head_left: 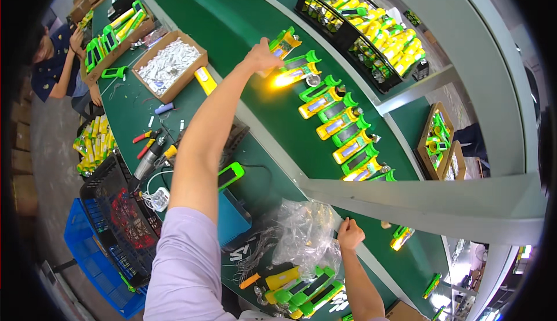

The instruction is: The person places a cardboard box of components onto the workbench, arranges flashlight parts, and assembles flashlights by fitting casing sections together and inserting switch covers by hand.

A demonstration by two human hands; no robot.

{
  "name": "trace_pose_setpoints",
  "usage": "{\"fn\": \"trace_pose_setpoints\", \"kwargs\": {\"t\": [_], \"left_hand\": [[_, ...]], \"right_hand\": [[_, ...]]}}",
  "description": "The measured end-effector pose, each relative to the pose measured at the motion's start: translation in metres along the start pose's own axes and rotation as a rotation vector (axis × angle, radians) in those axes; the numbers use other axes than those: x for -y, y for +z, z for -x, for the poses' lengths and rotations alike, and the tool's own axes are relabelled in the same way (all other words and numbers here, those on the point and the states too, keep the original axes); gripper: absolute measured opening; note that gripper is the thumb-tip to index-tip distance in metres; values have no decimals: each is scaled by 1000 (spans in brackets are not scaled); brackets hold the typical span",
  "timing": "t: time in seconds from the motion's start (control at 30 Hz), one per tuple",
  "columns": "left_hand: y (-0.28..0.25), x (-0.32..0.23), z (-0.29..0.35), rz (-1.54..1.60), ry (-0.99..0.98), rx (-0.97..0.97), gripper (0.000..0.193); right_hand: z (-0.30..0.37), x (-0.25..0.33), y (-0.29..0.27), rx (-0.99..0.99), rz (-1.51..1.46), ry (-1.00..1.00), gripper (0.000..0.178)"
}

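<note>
My left hand (262, 60) reaches over the green conveyor belt (232, 8). Its fingers are closed around the near end of the farthest yellow-and-green flashlight (284, 47) in a row. Just beside that hand, another flashlight (290, 77) glows bright orange-yellow. More opened flashlights (336, 124) continue down the belt toward me, yellow bodies paired with green frames. At the belt's near edge my right hand (351, 234) is closed, thumb and fingers together. A crumpled clear plastic bag (304, 231) lies against its left side; whatever the fingers hold is hidden.
A cardboard box (197, 51) of small white parts stands at left, near pliers (146, 147) and an electric screwdriver (148, 161). A grey metal post (418, 199) crosses over the belt. Beyond sits a black crate (348, 37) of yellow flashlights. A co-worker (58, 60) sits far left.
</note>
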State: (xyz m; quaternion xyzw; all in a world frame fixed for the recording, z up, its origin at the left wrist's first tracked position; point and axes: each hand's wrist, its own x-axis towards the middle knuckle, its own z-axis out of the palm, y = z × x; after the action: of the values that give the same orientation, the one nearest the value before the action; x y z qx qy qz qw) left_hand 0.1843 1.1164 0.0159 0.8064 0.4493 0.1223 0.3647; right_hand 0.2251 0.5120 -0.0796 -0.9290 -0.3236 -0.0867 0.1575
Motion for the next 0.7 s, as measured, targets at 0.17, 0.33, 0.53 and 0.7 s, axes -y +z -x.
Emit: {"fn": "trace_pose_setpoints", "kwargs": {"t": [0.17, 0.33, 0.53, 0.7], "left_hand": [[-8, -44, 119, 235, 213, 126, 91], [-55, -33, 325, 252, 203, 115, 89], [-12, -69, 529, 445, -130, 295, 95], [82, -130, 623, 319, 60, 363, 92]], "right_hand": [[-7, 3, 2, 48, 10, 45, 35], [-5, 19, -12, 202, 51, 90, 32], [-4, -9, -25, 240, -113, 172, 32], [35, -43, -86, -340, -888, 775, 39]]}}
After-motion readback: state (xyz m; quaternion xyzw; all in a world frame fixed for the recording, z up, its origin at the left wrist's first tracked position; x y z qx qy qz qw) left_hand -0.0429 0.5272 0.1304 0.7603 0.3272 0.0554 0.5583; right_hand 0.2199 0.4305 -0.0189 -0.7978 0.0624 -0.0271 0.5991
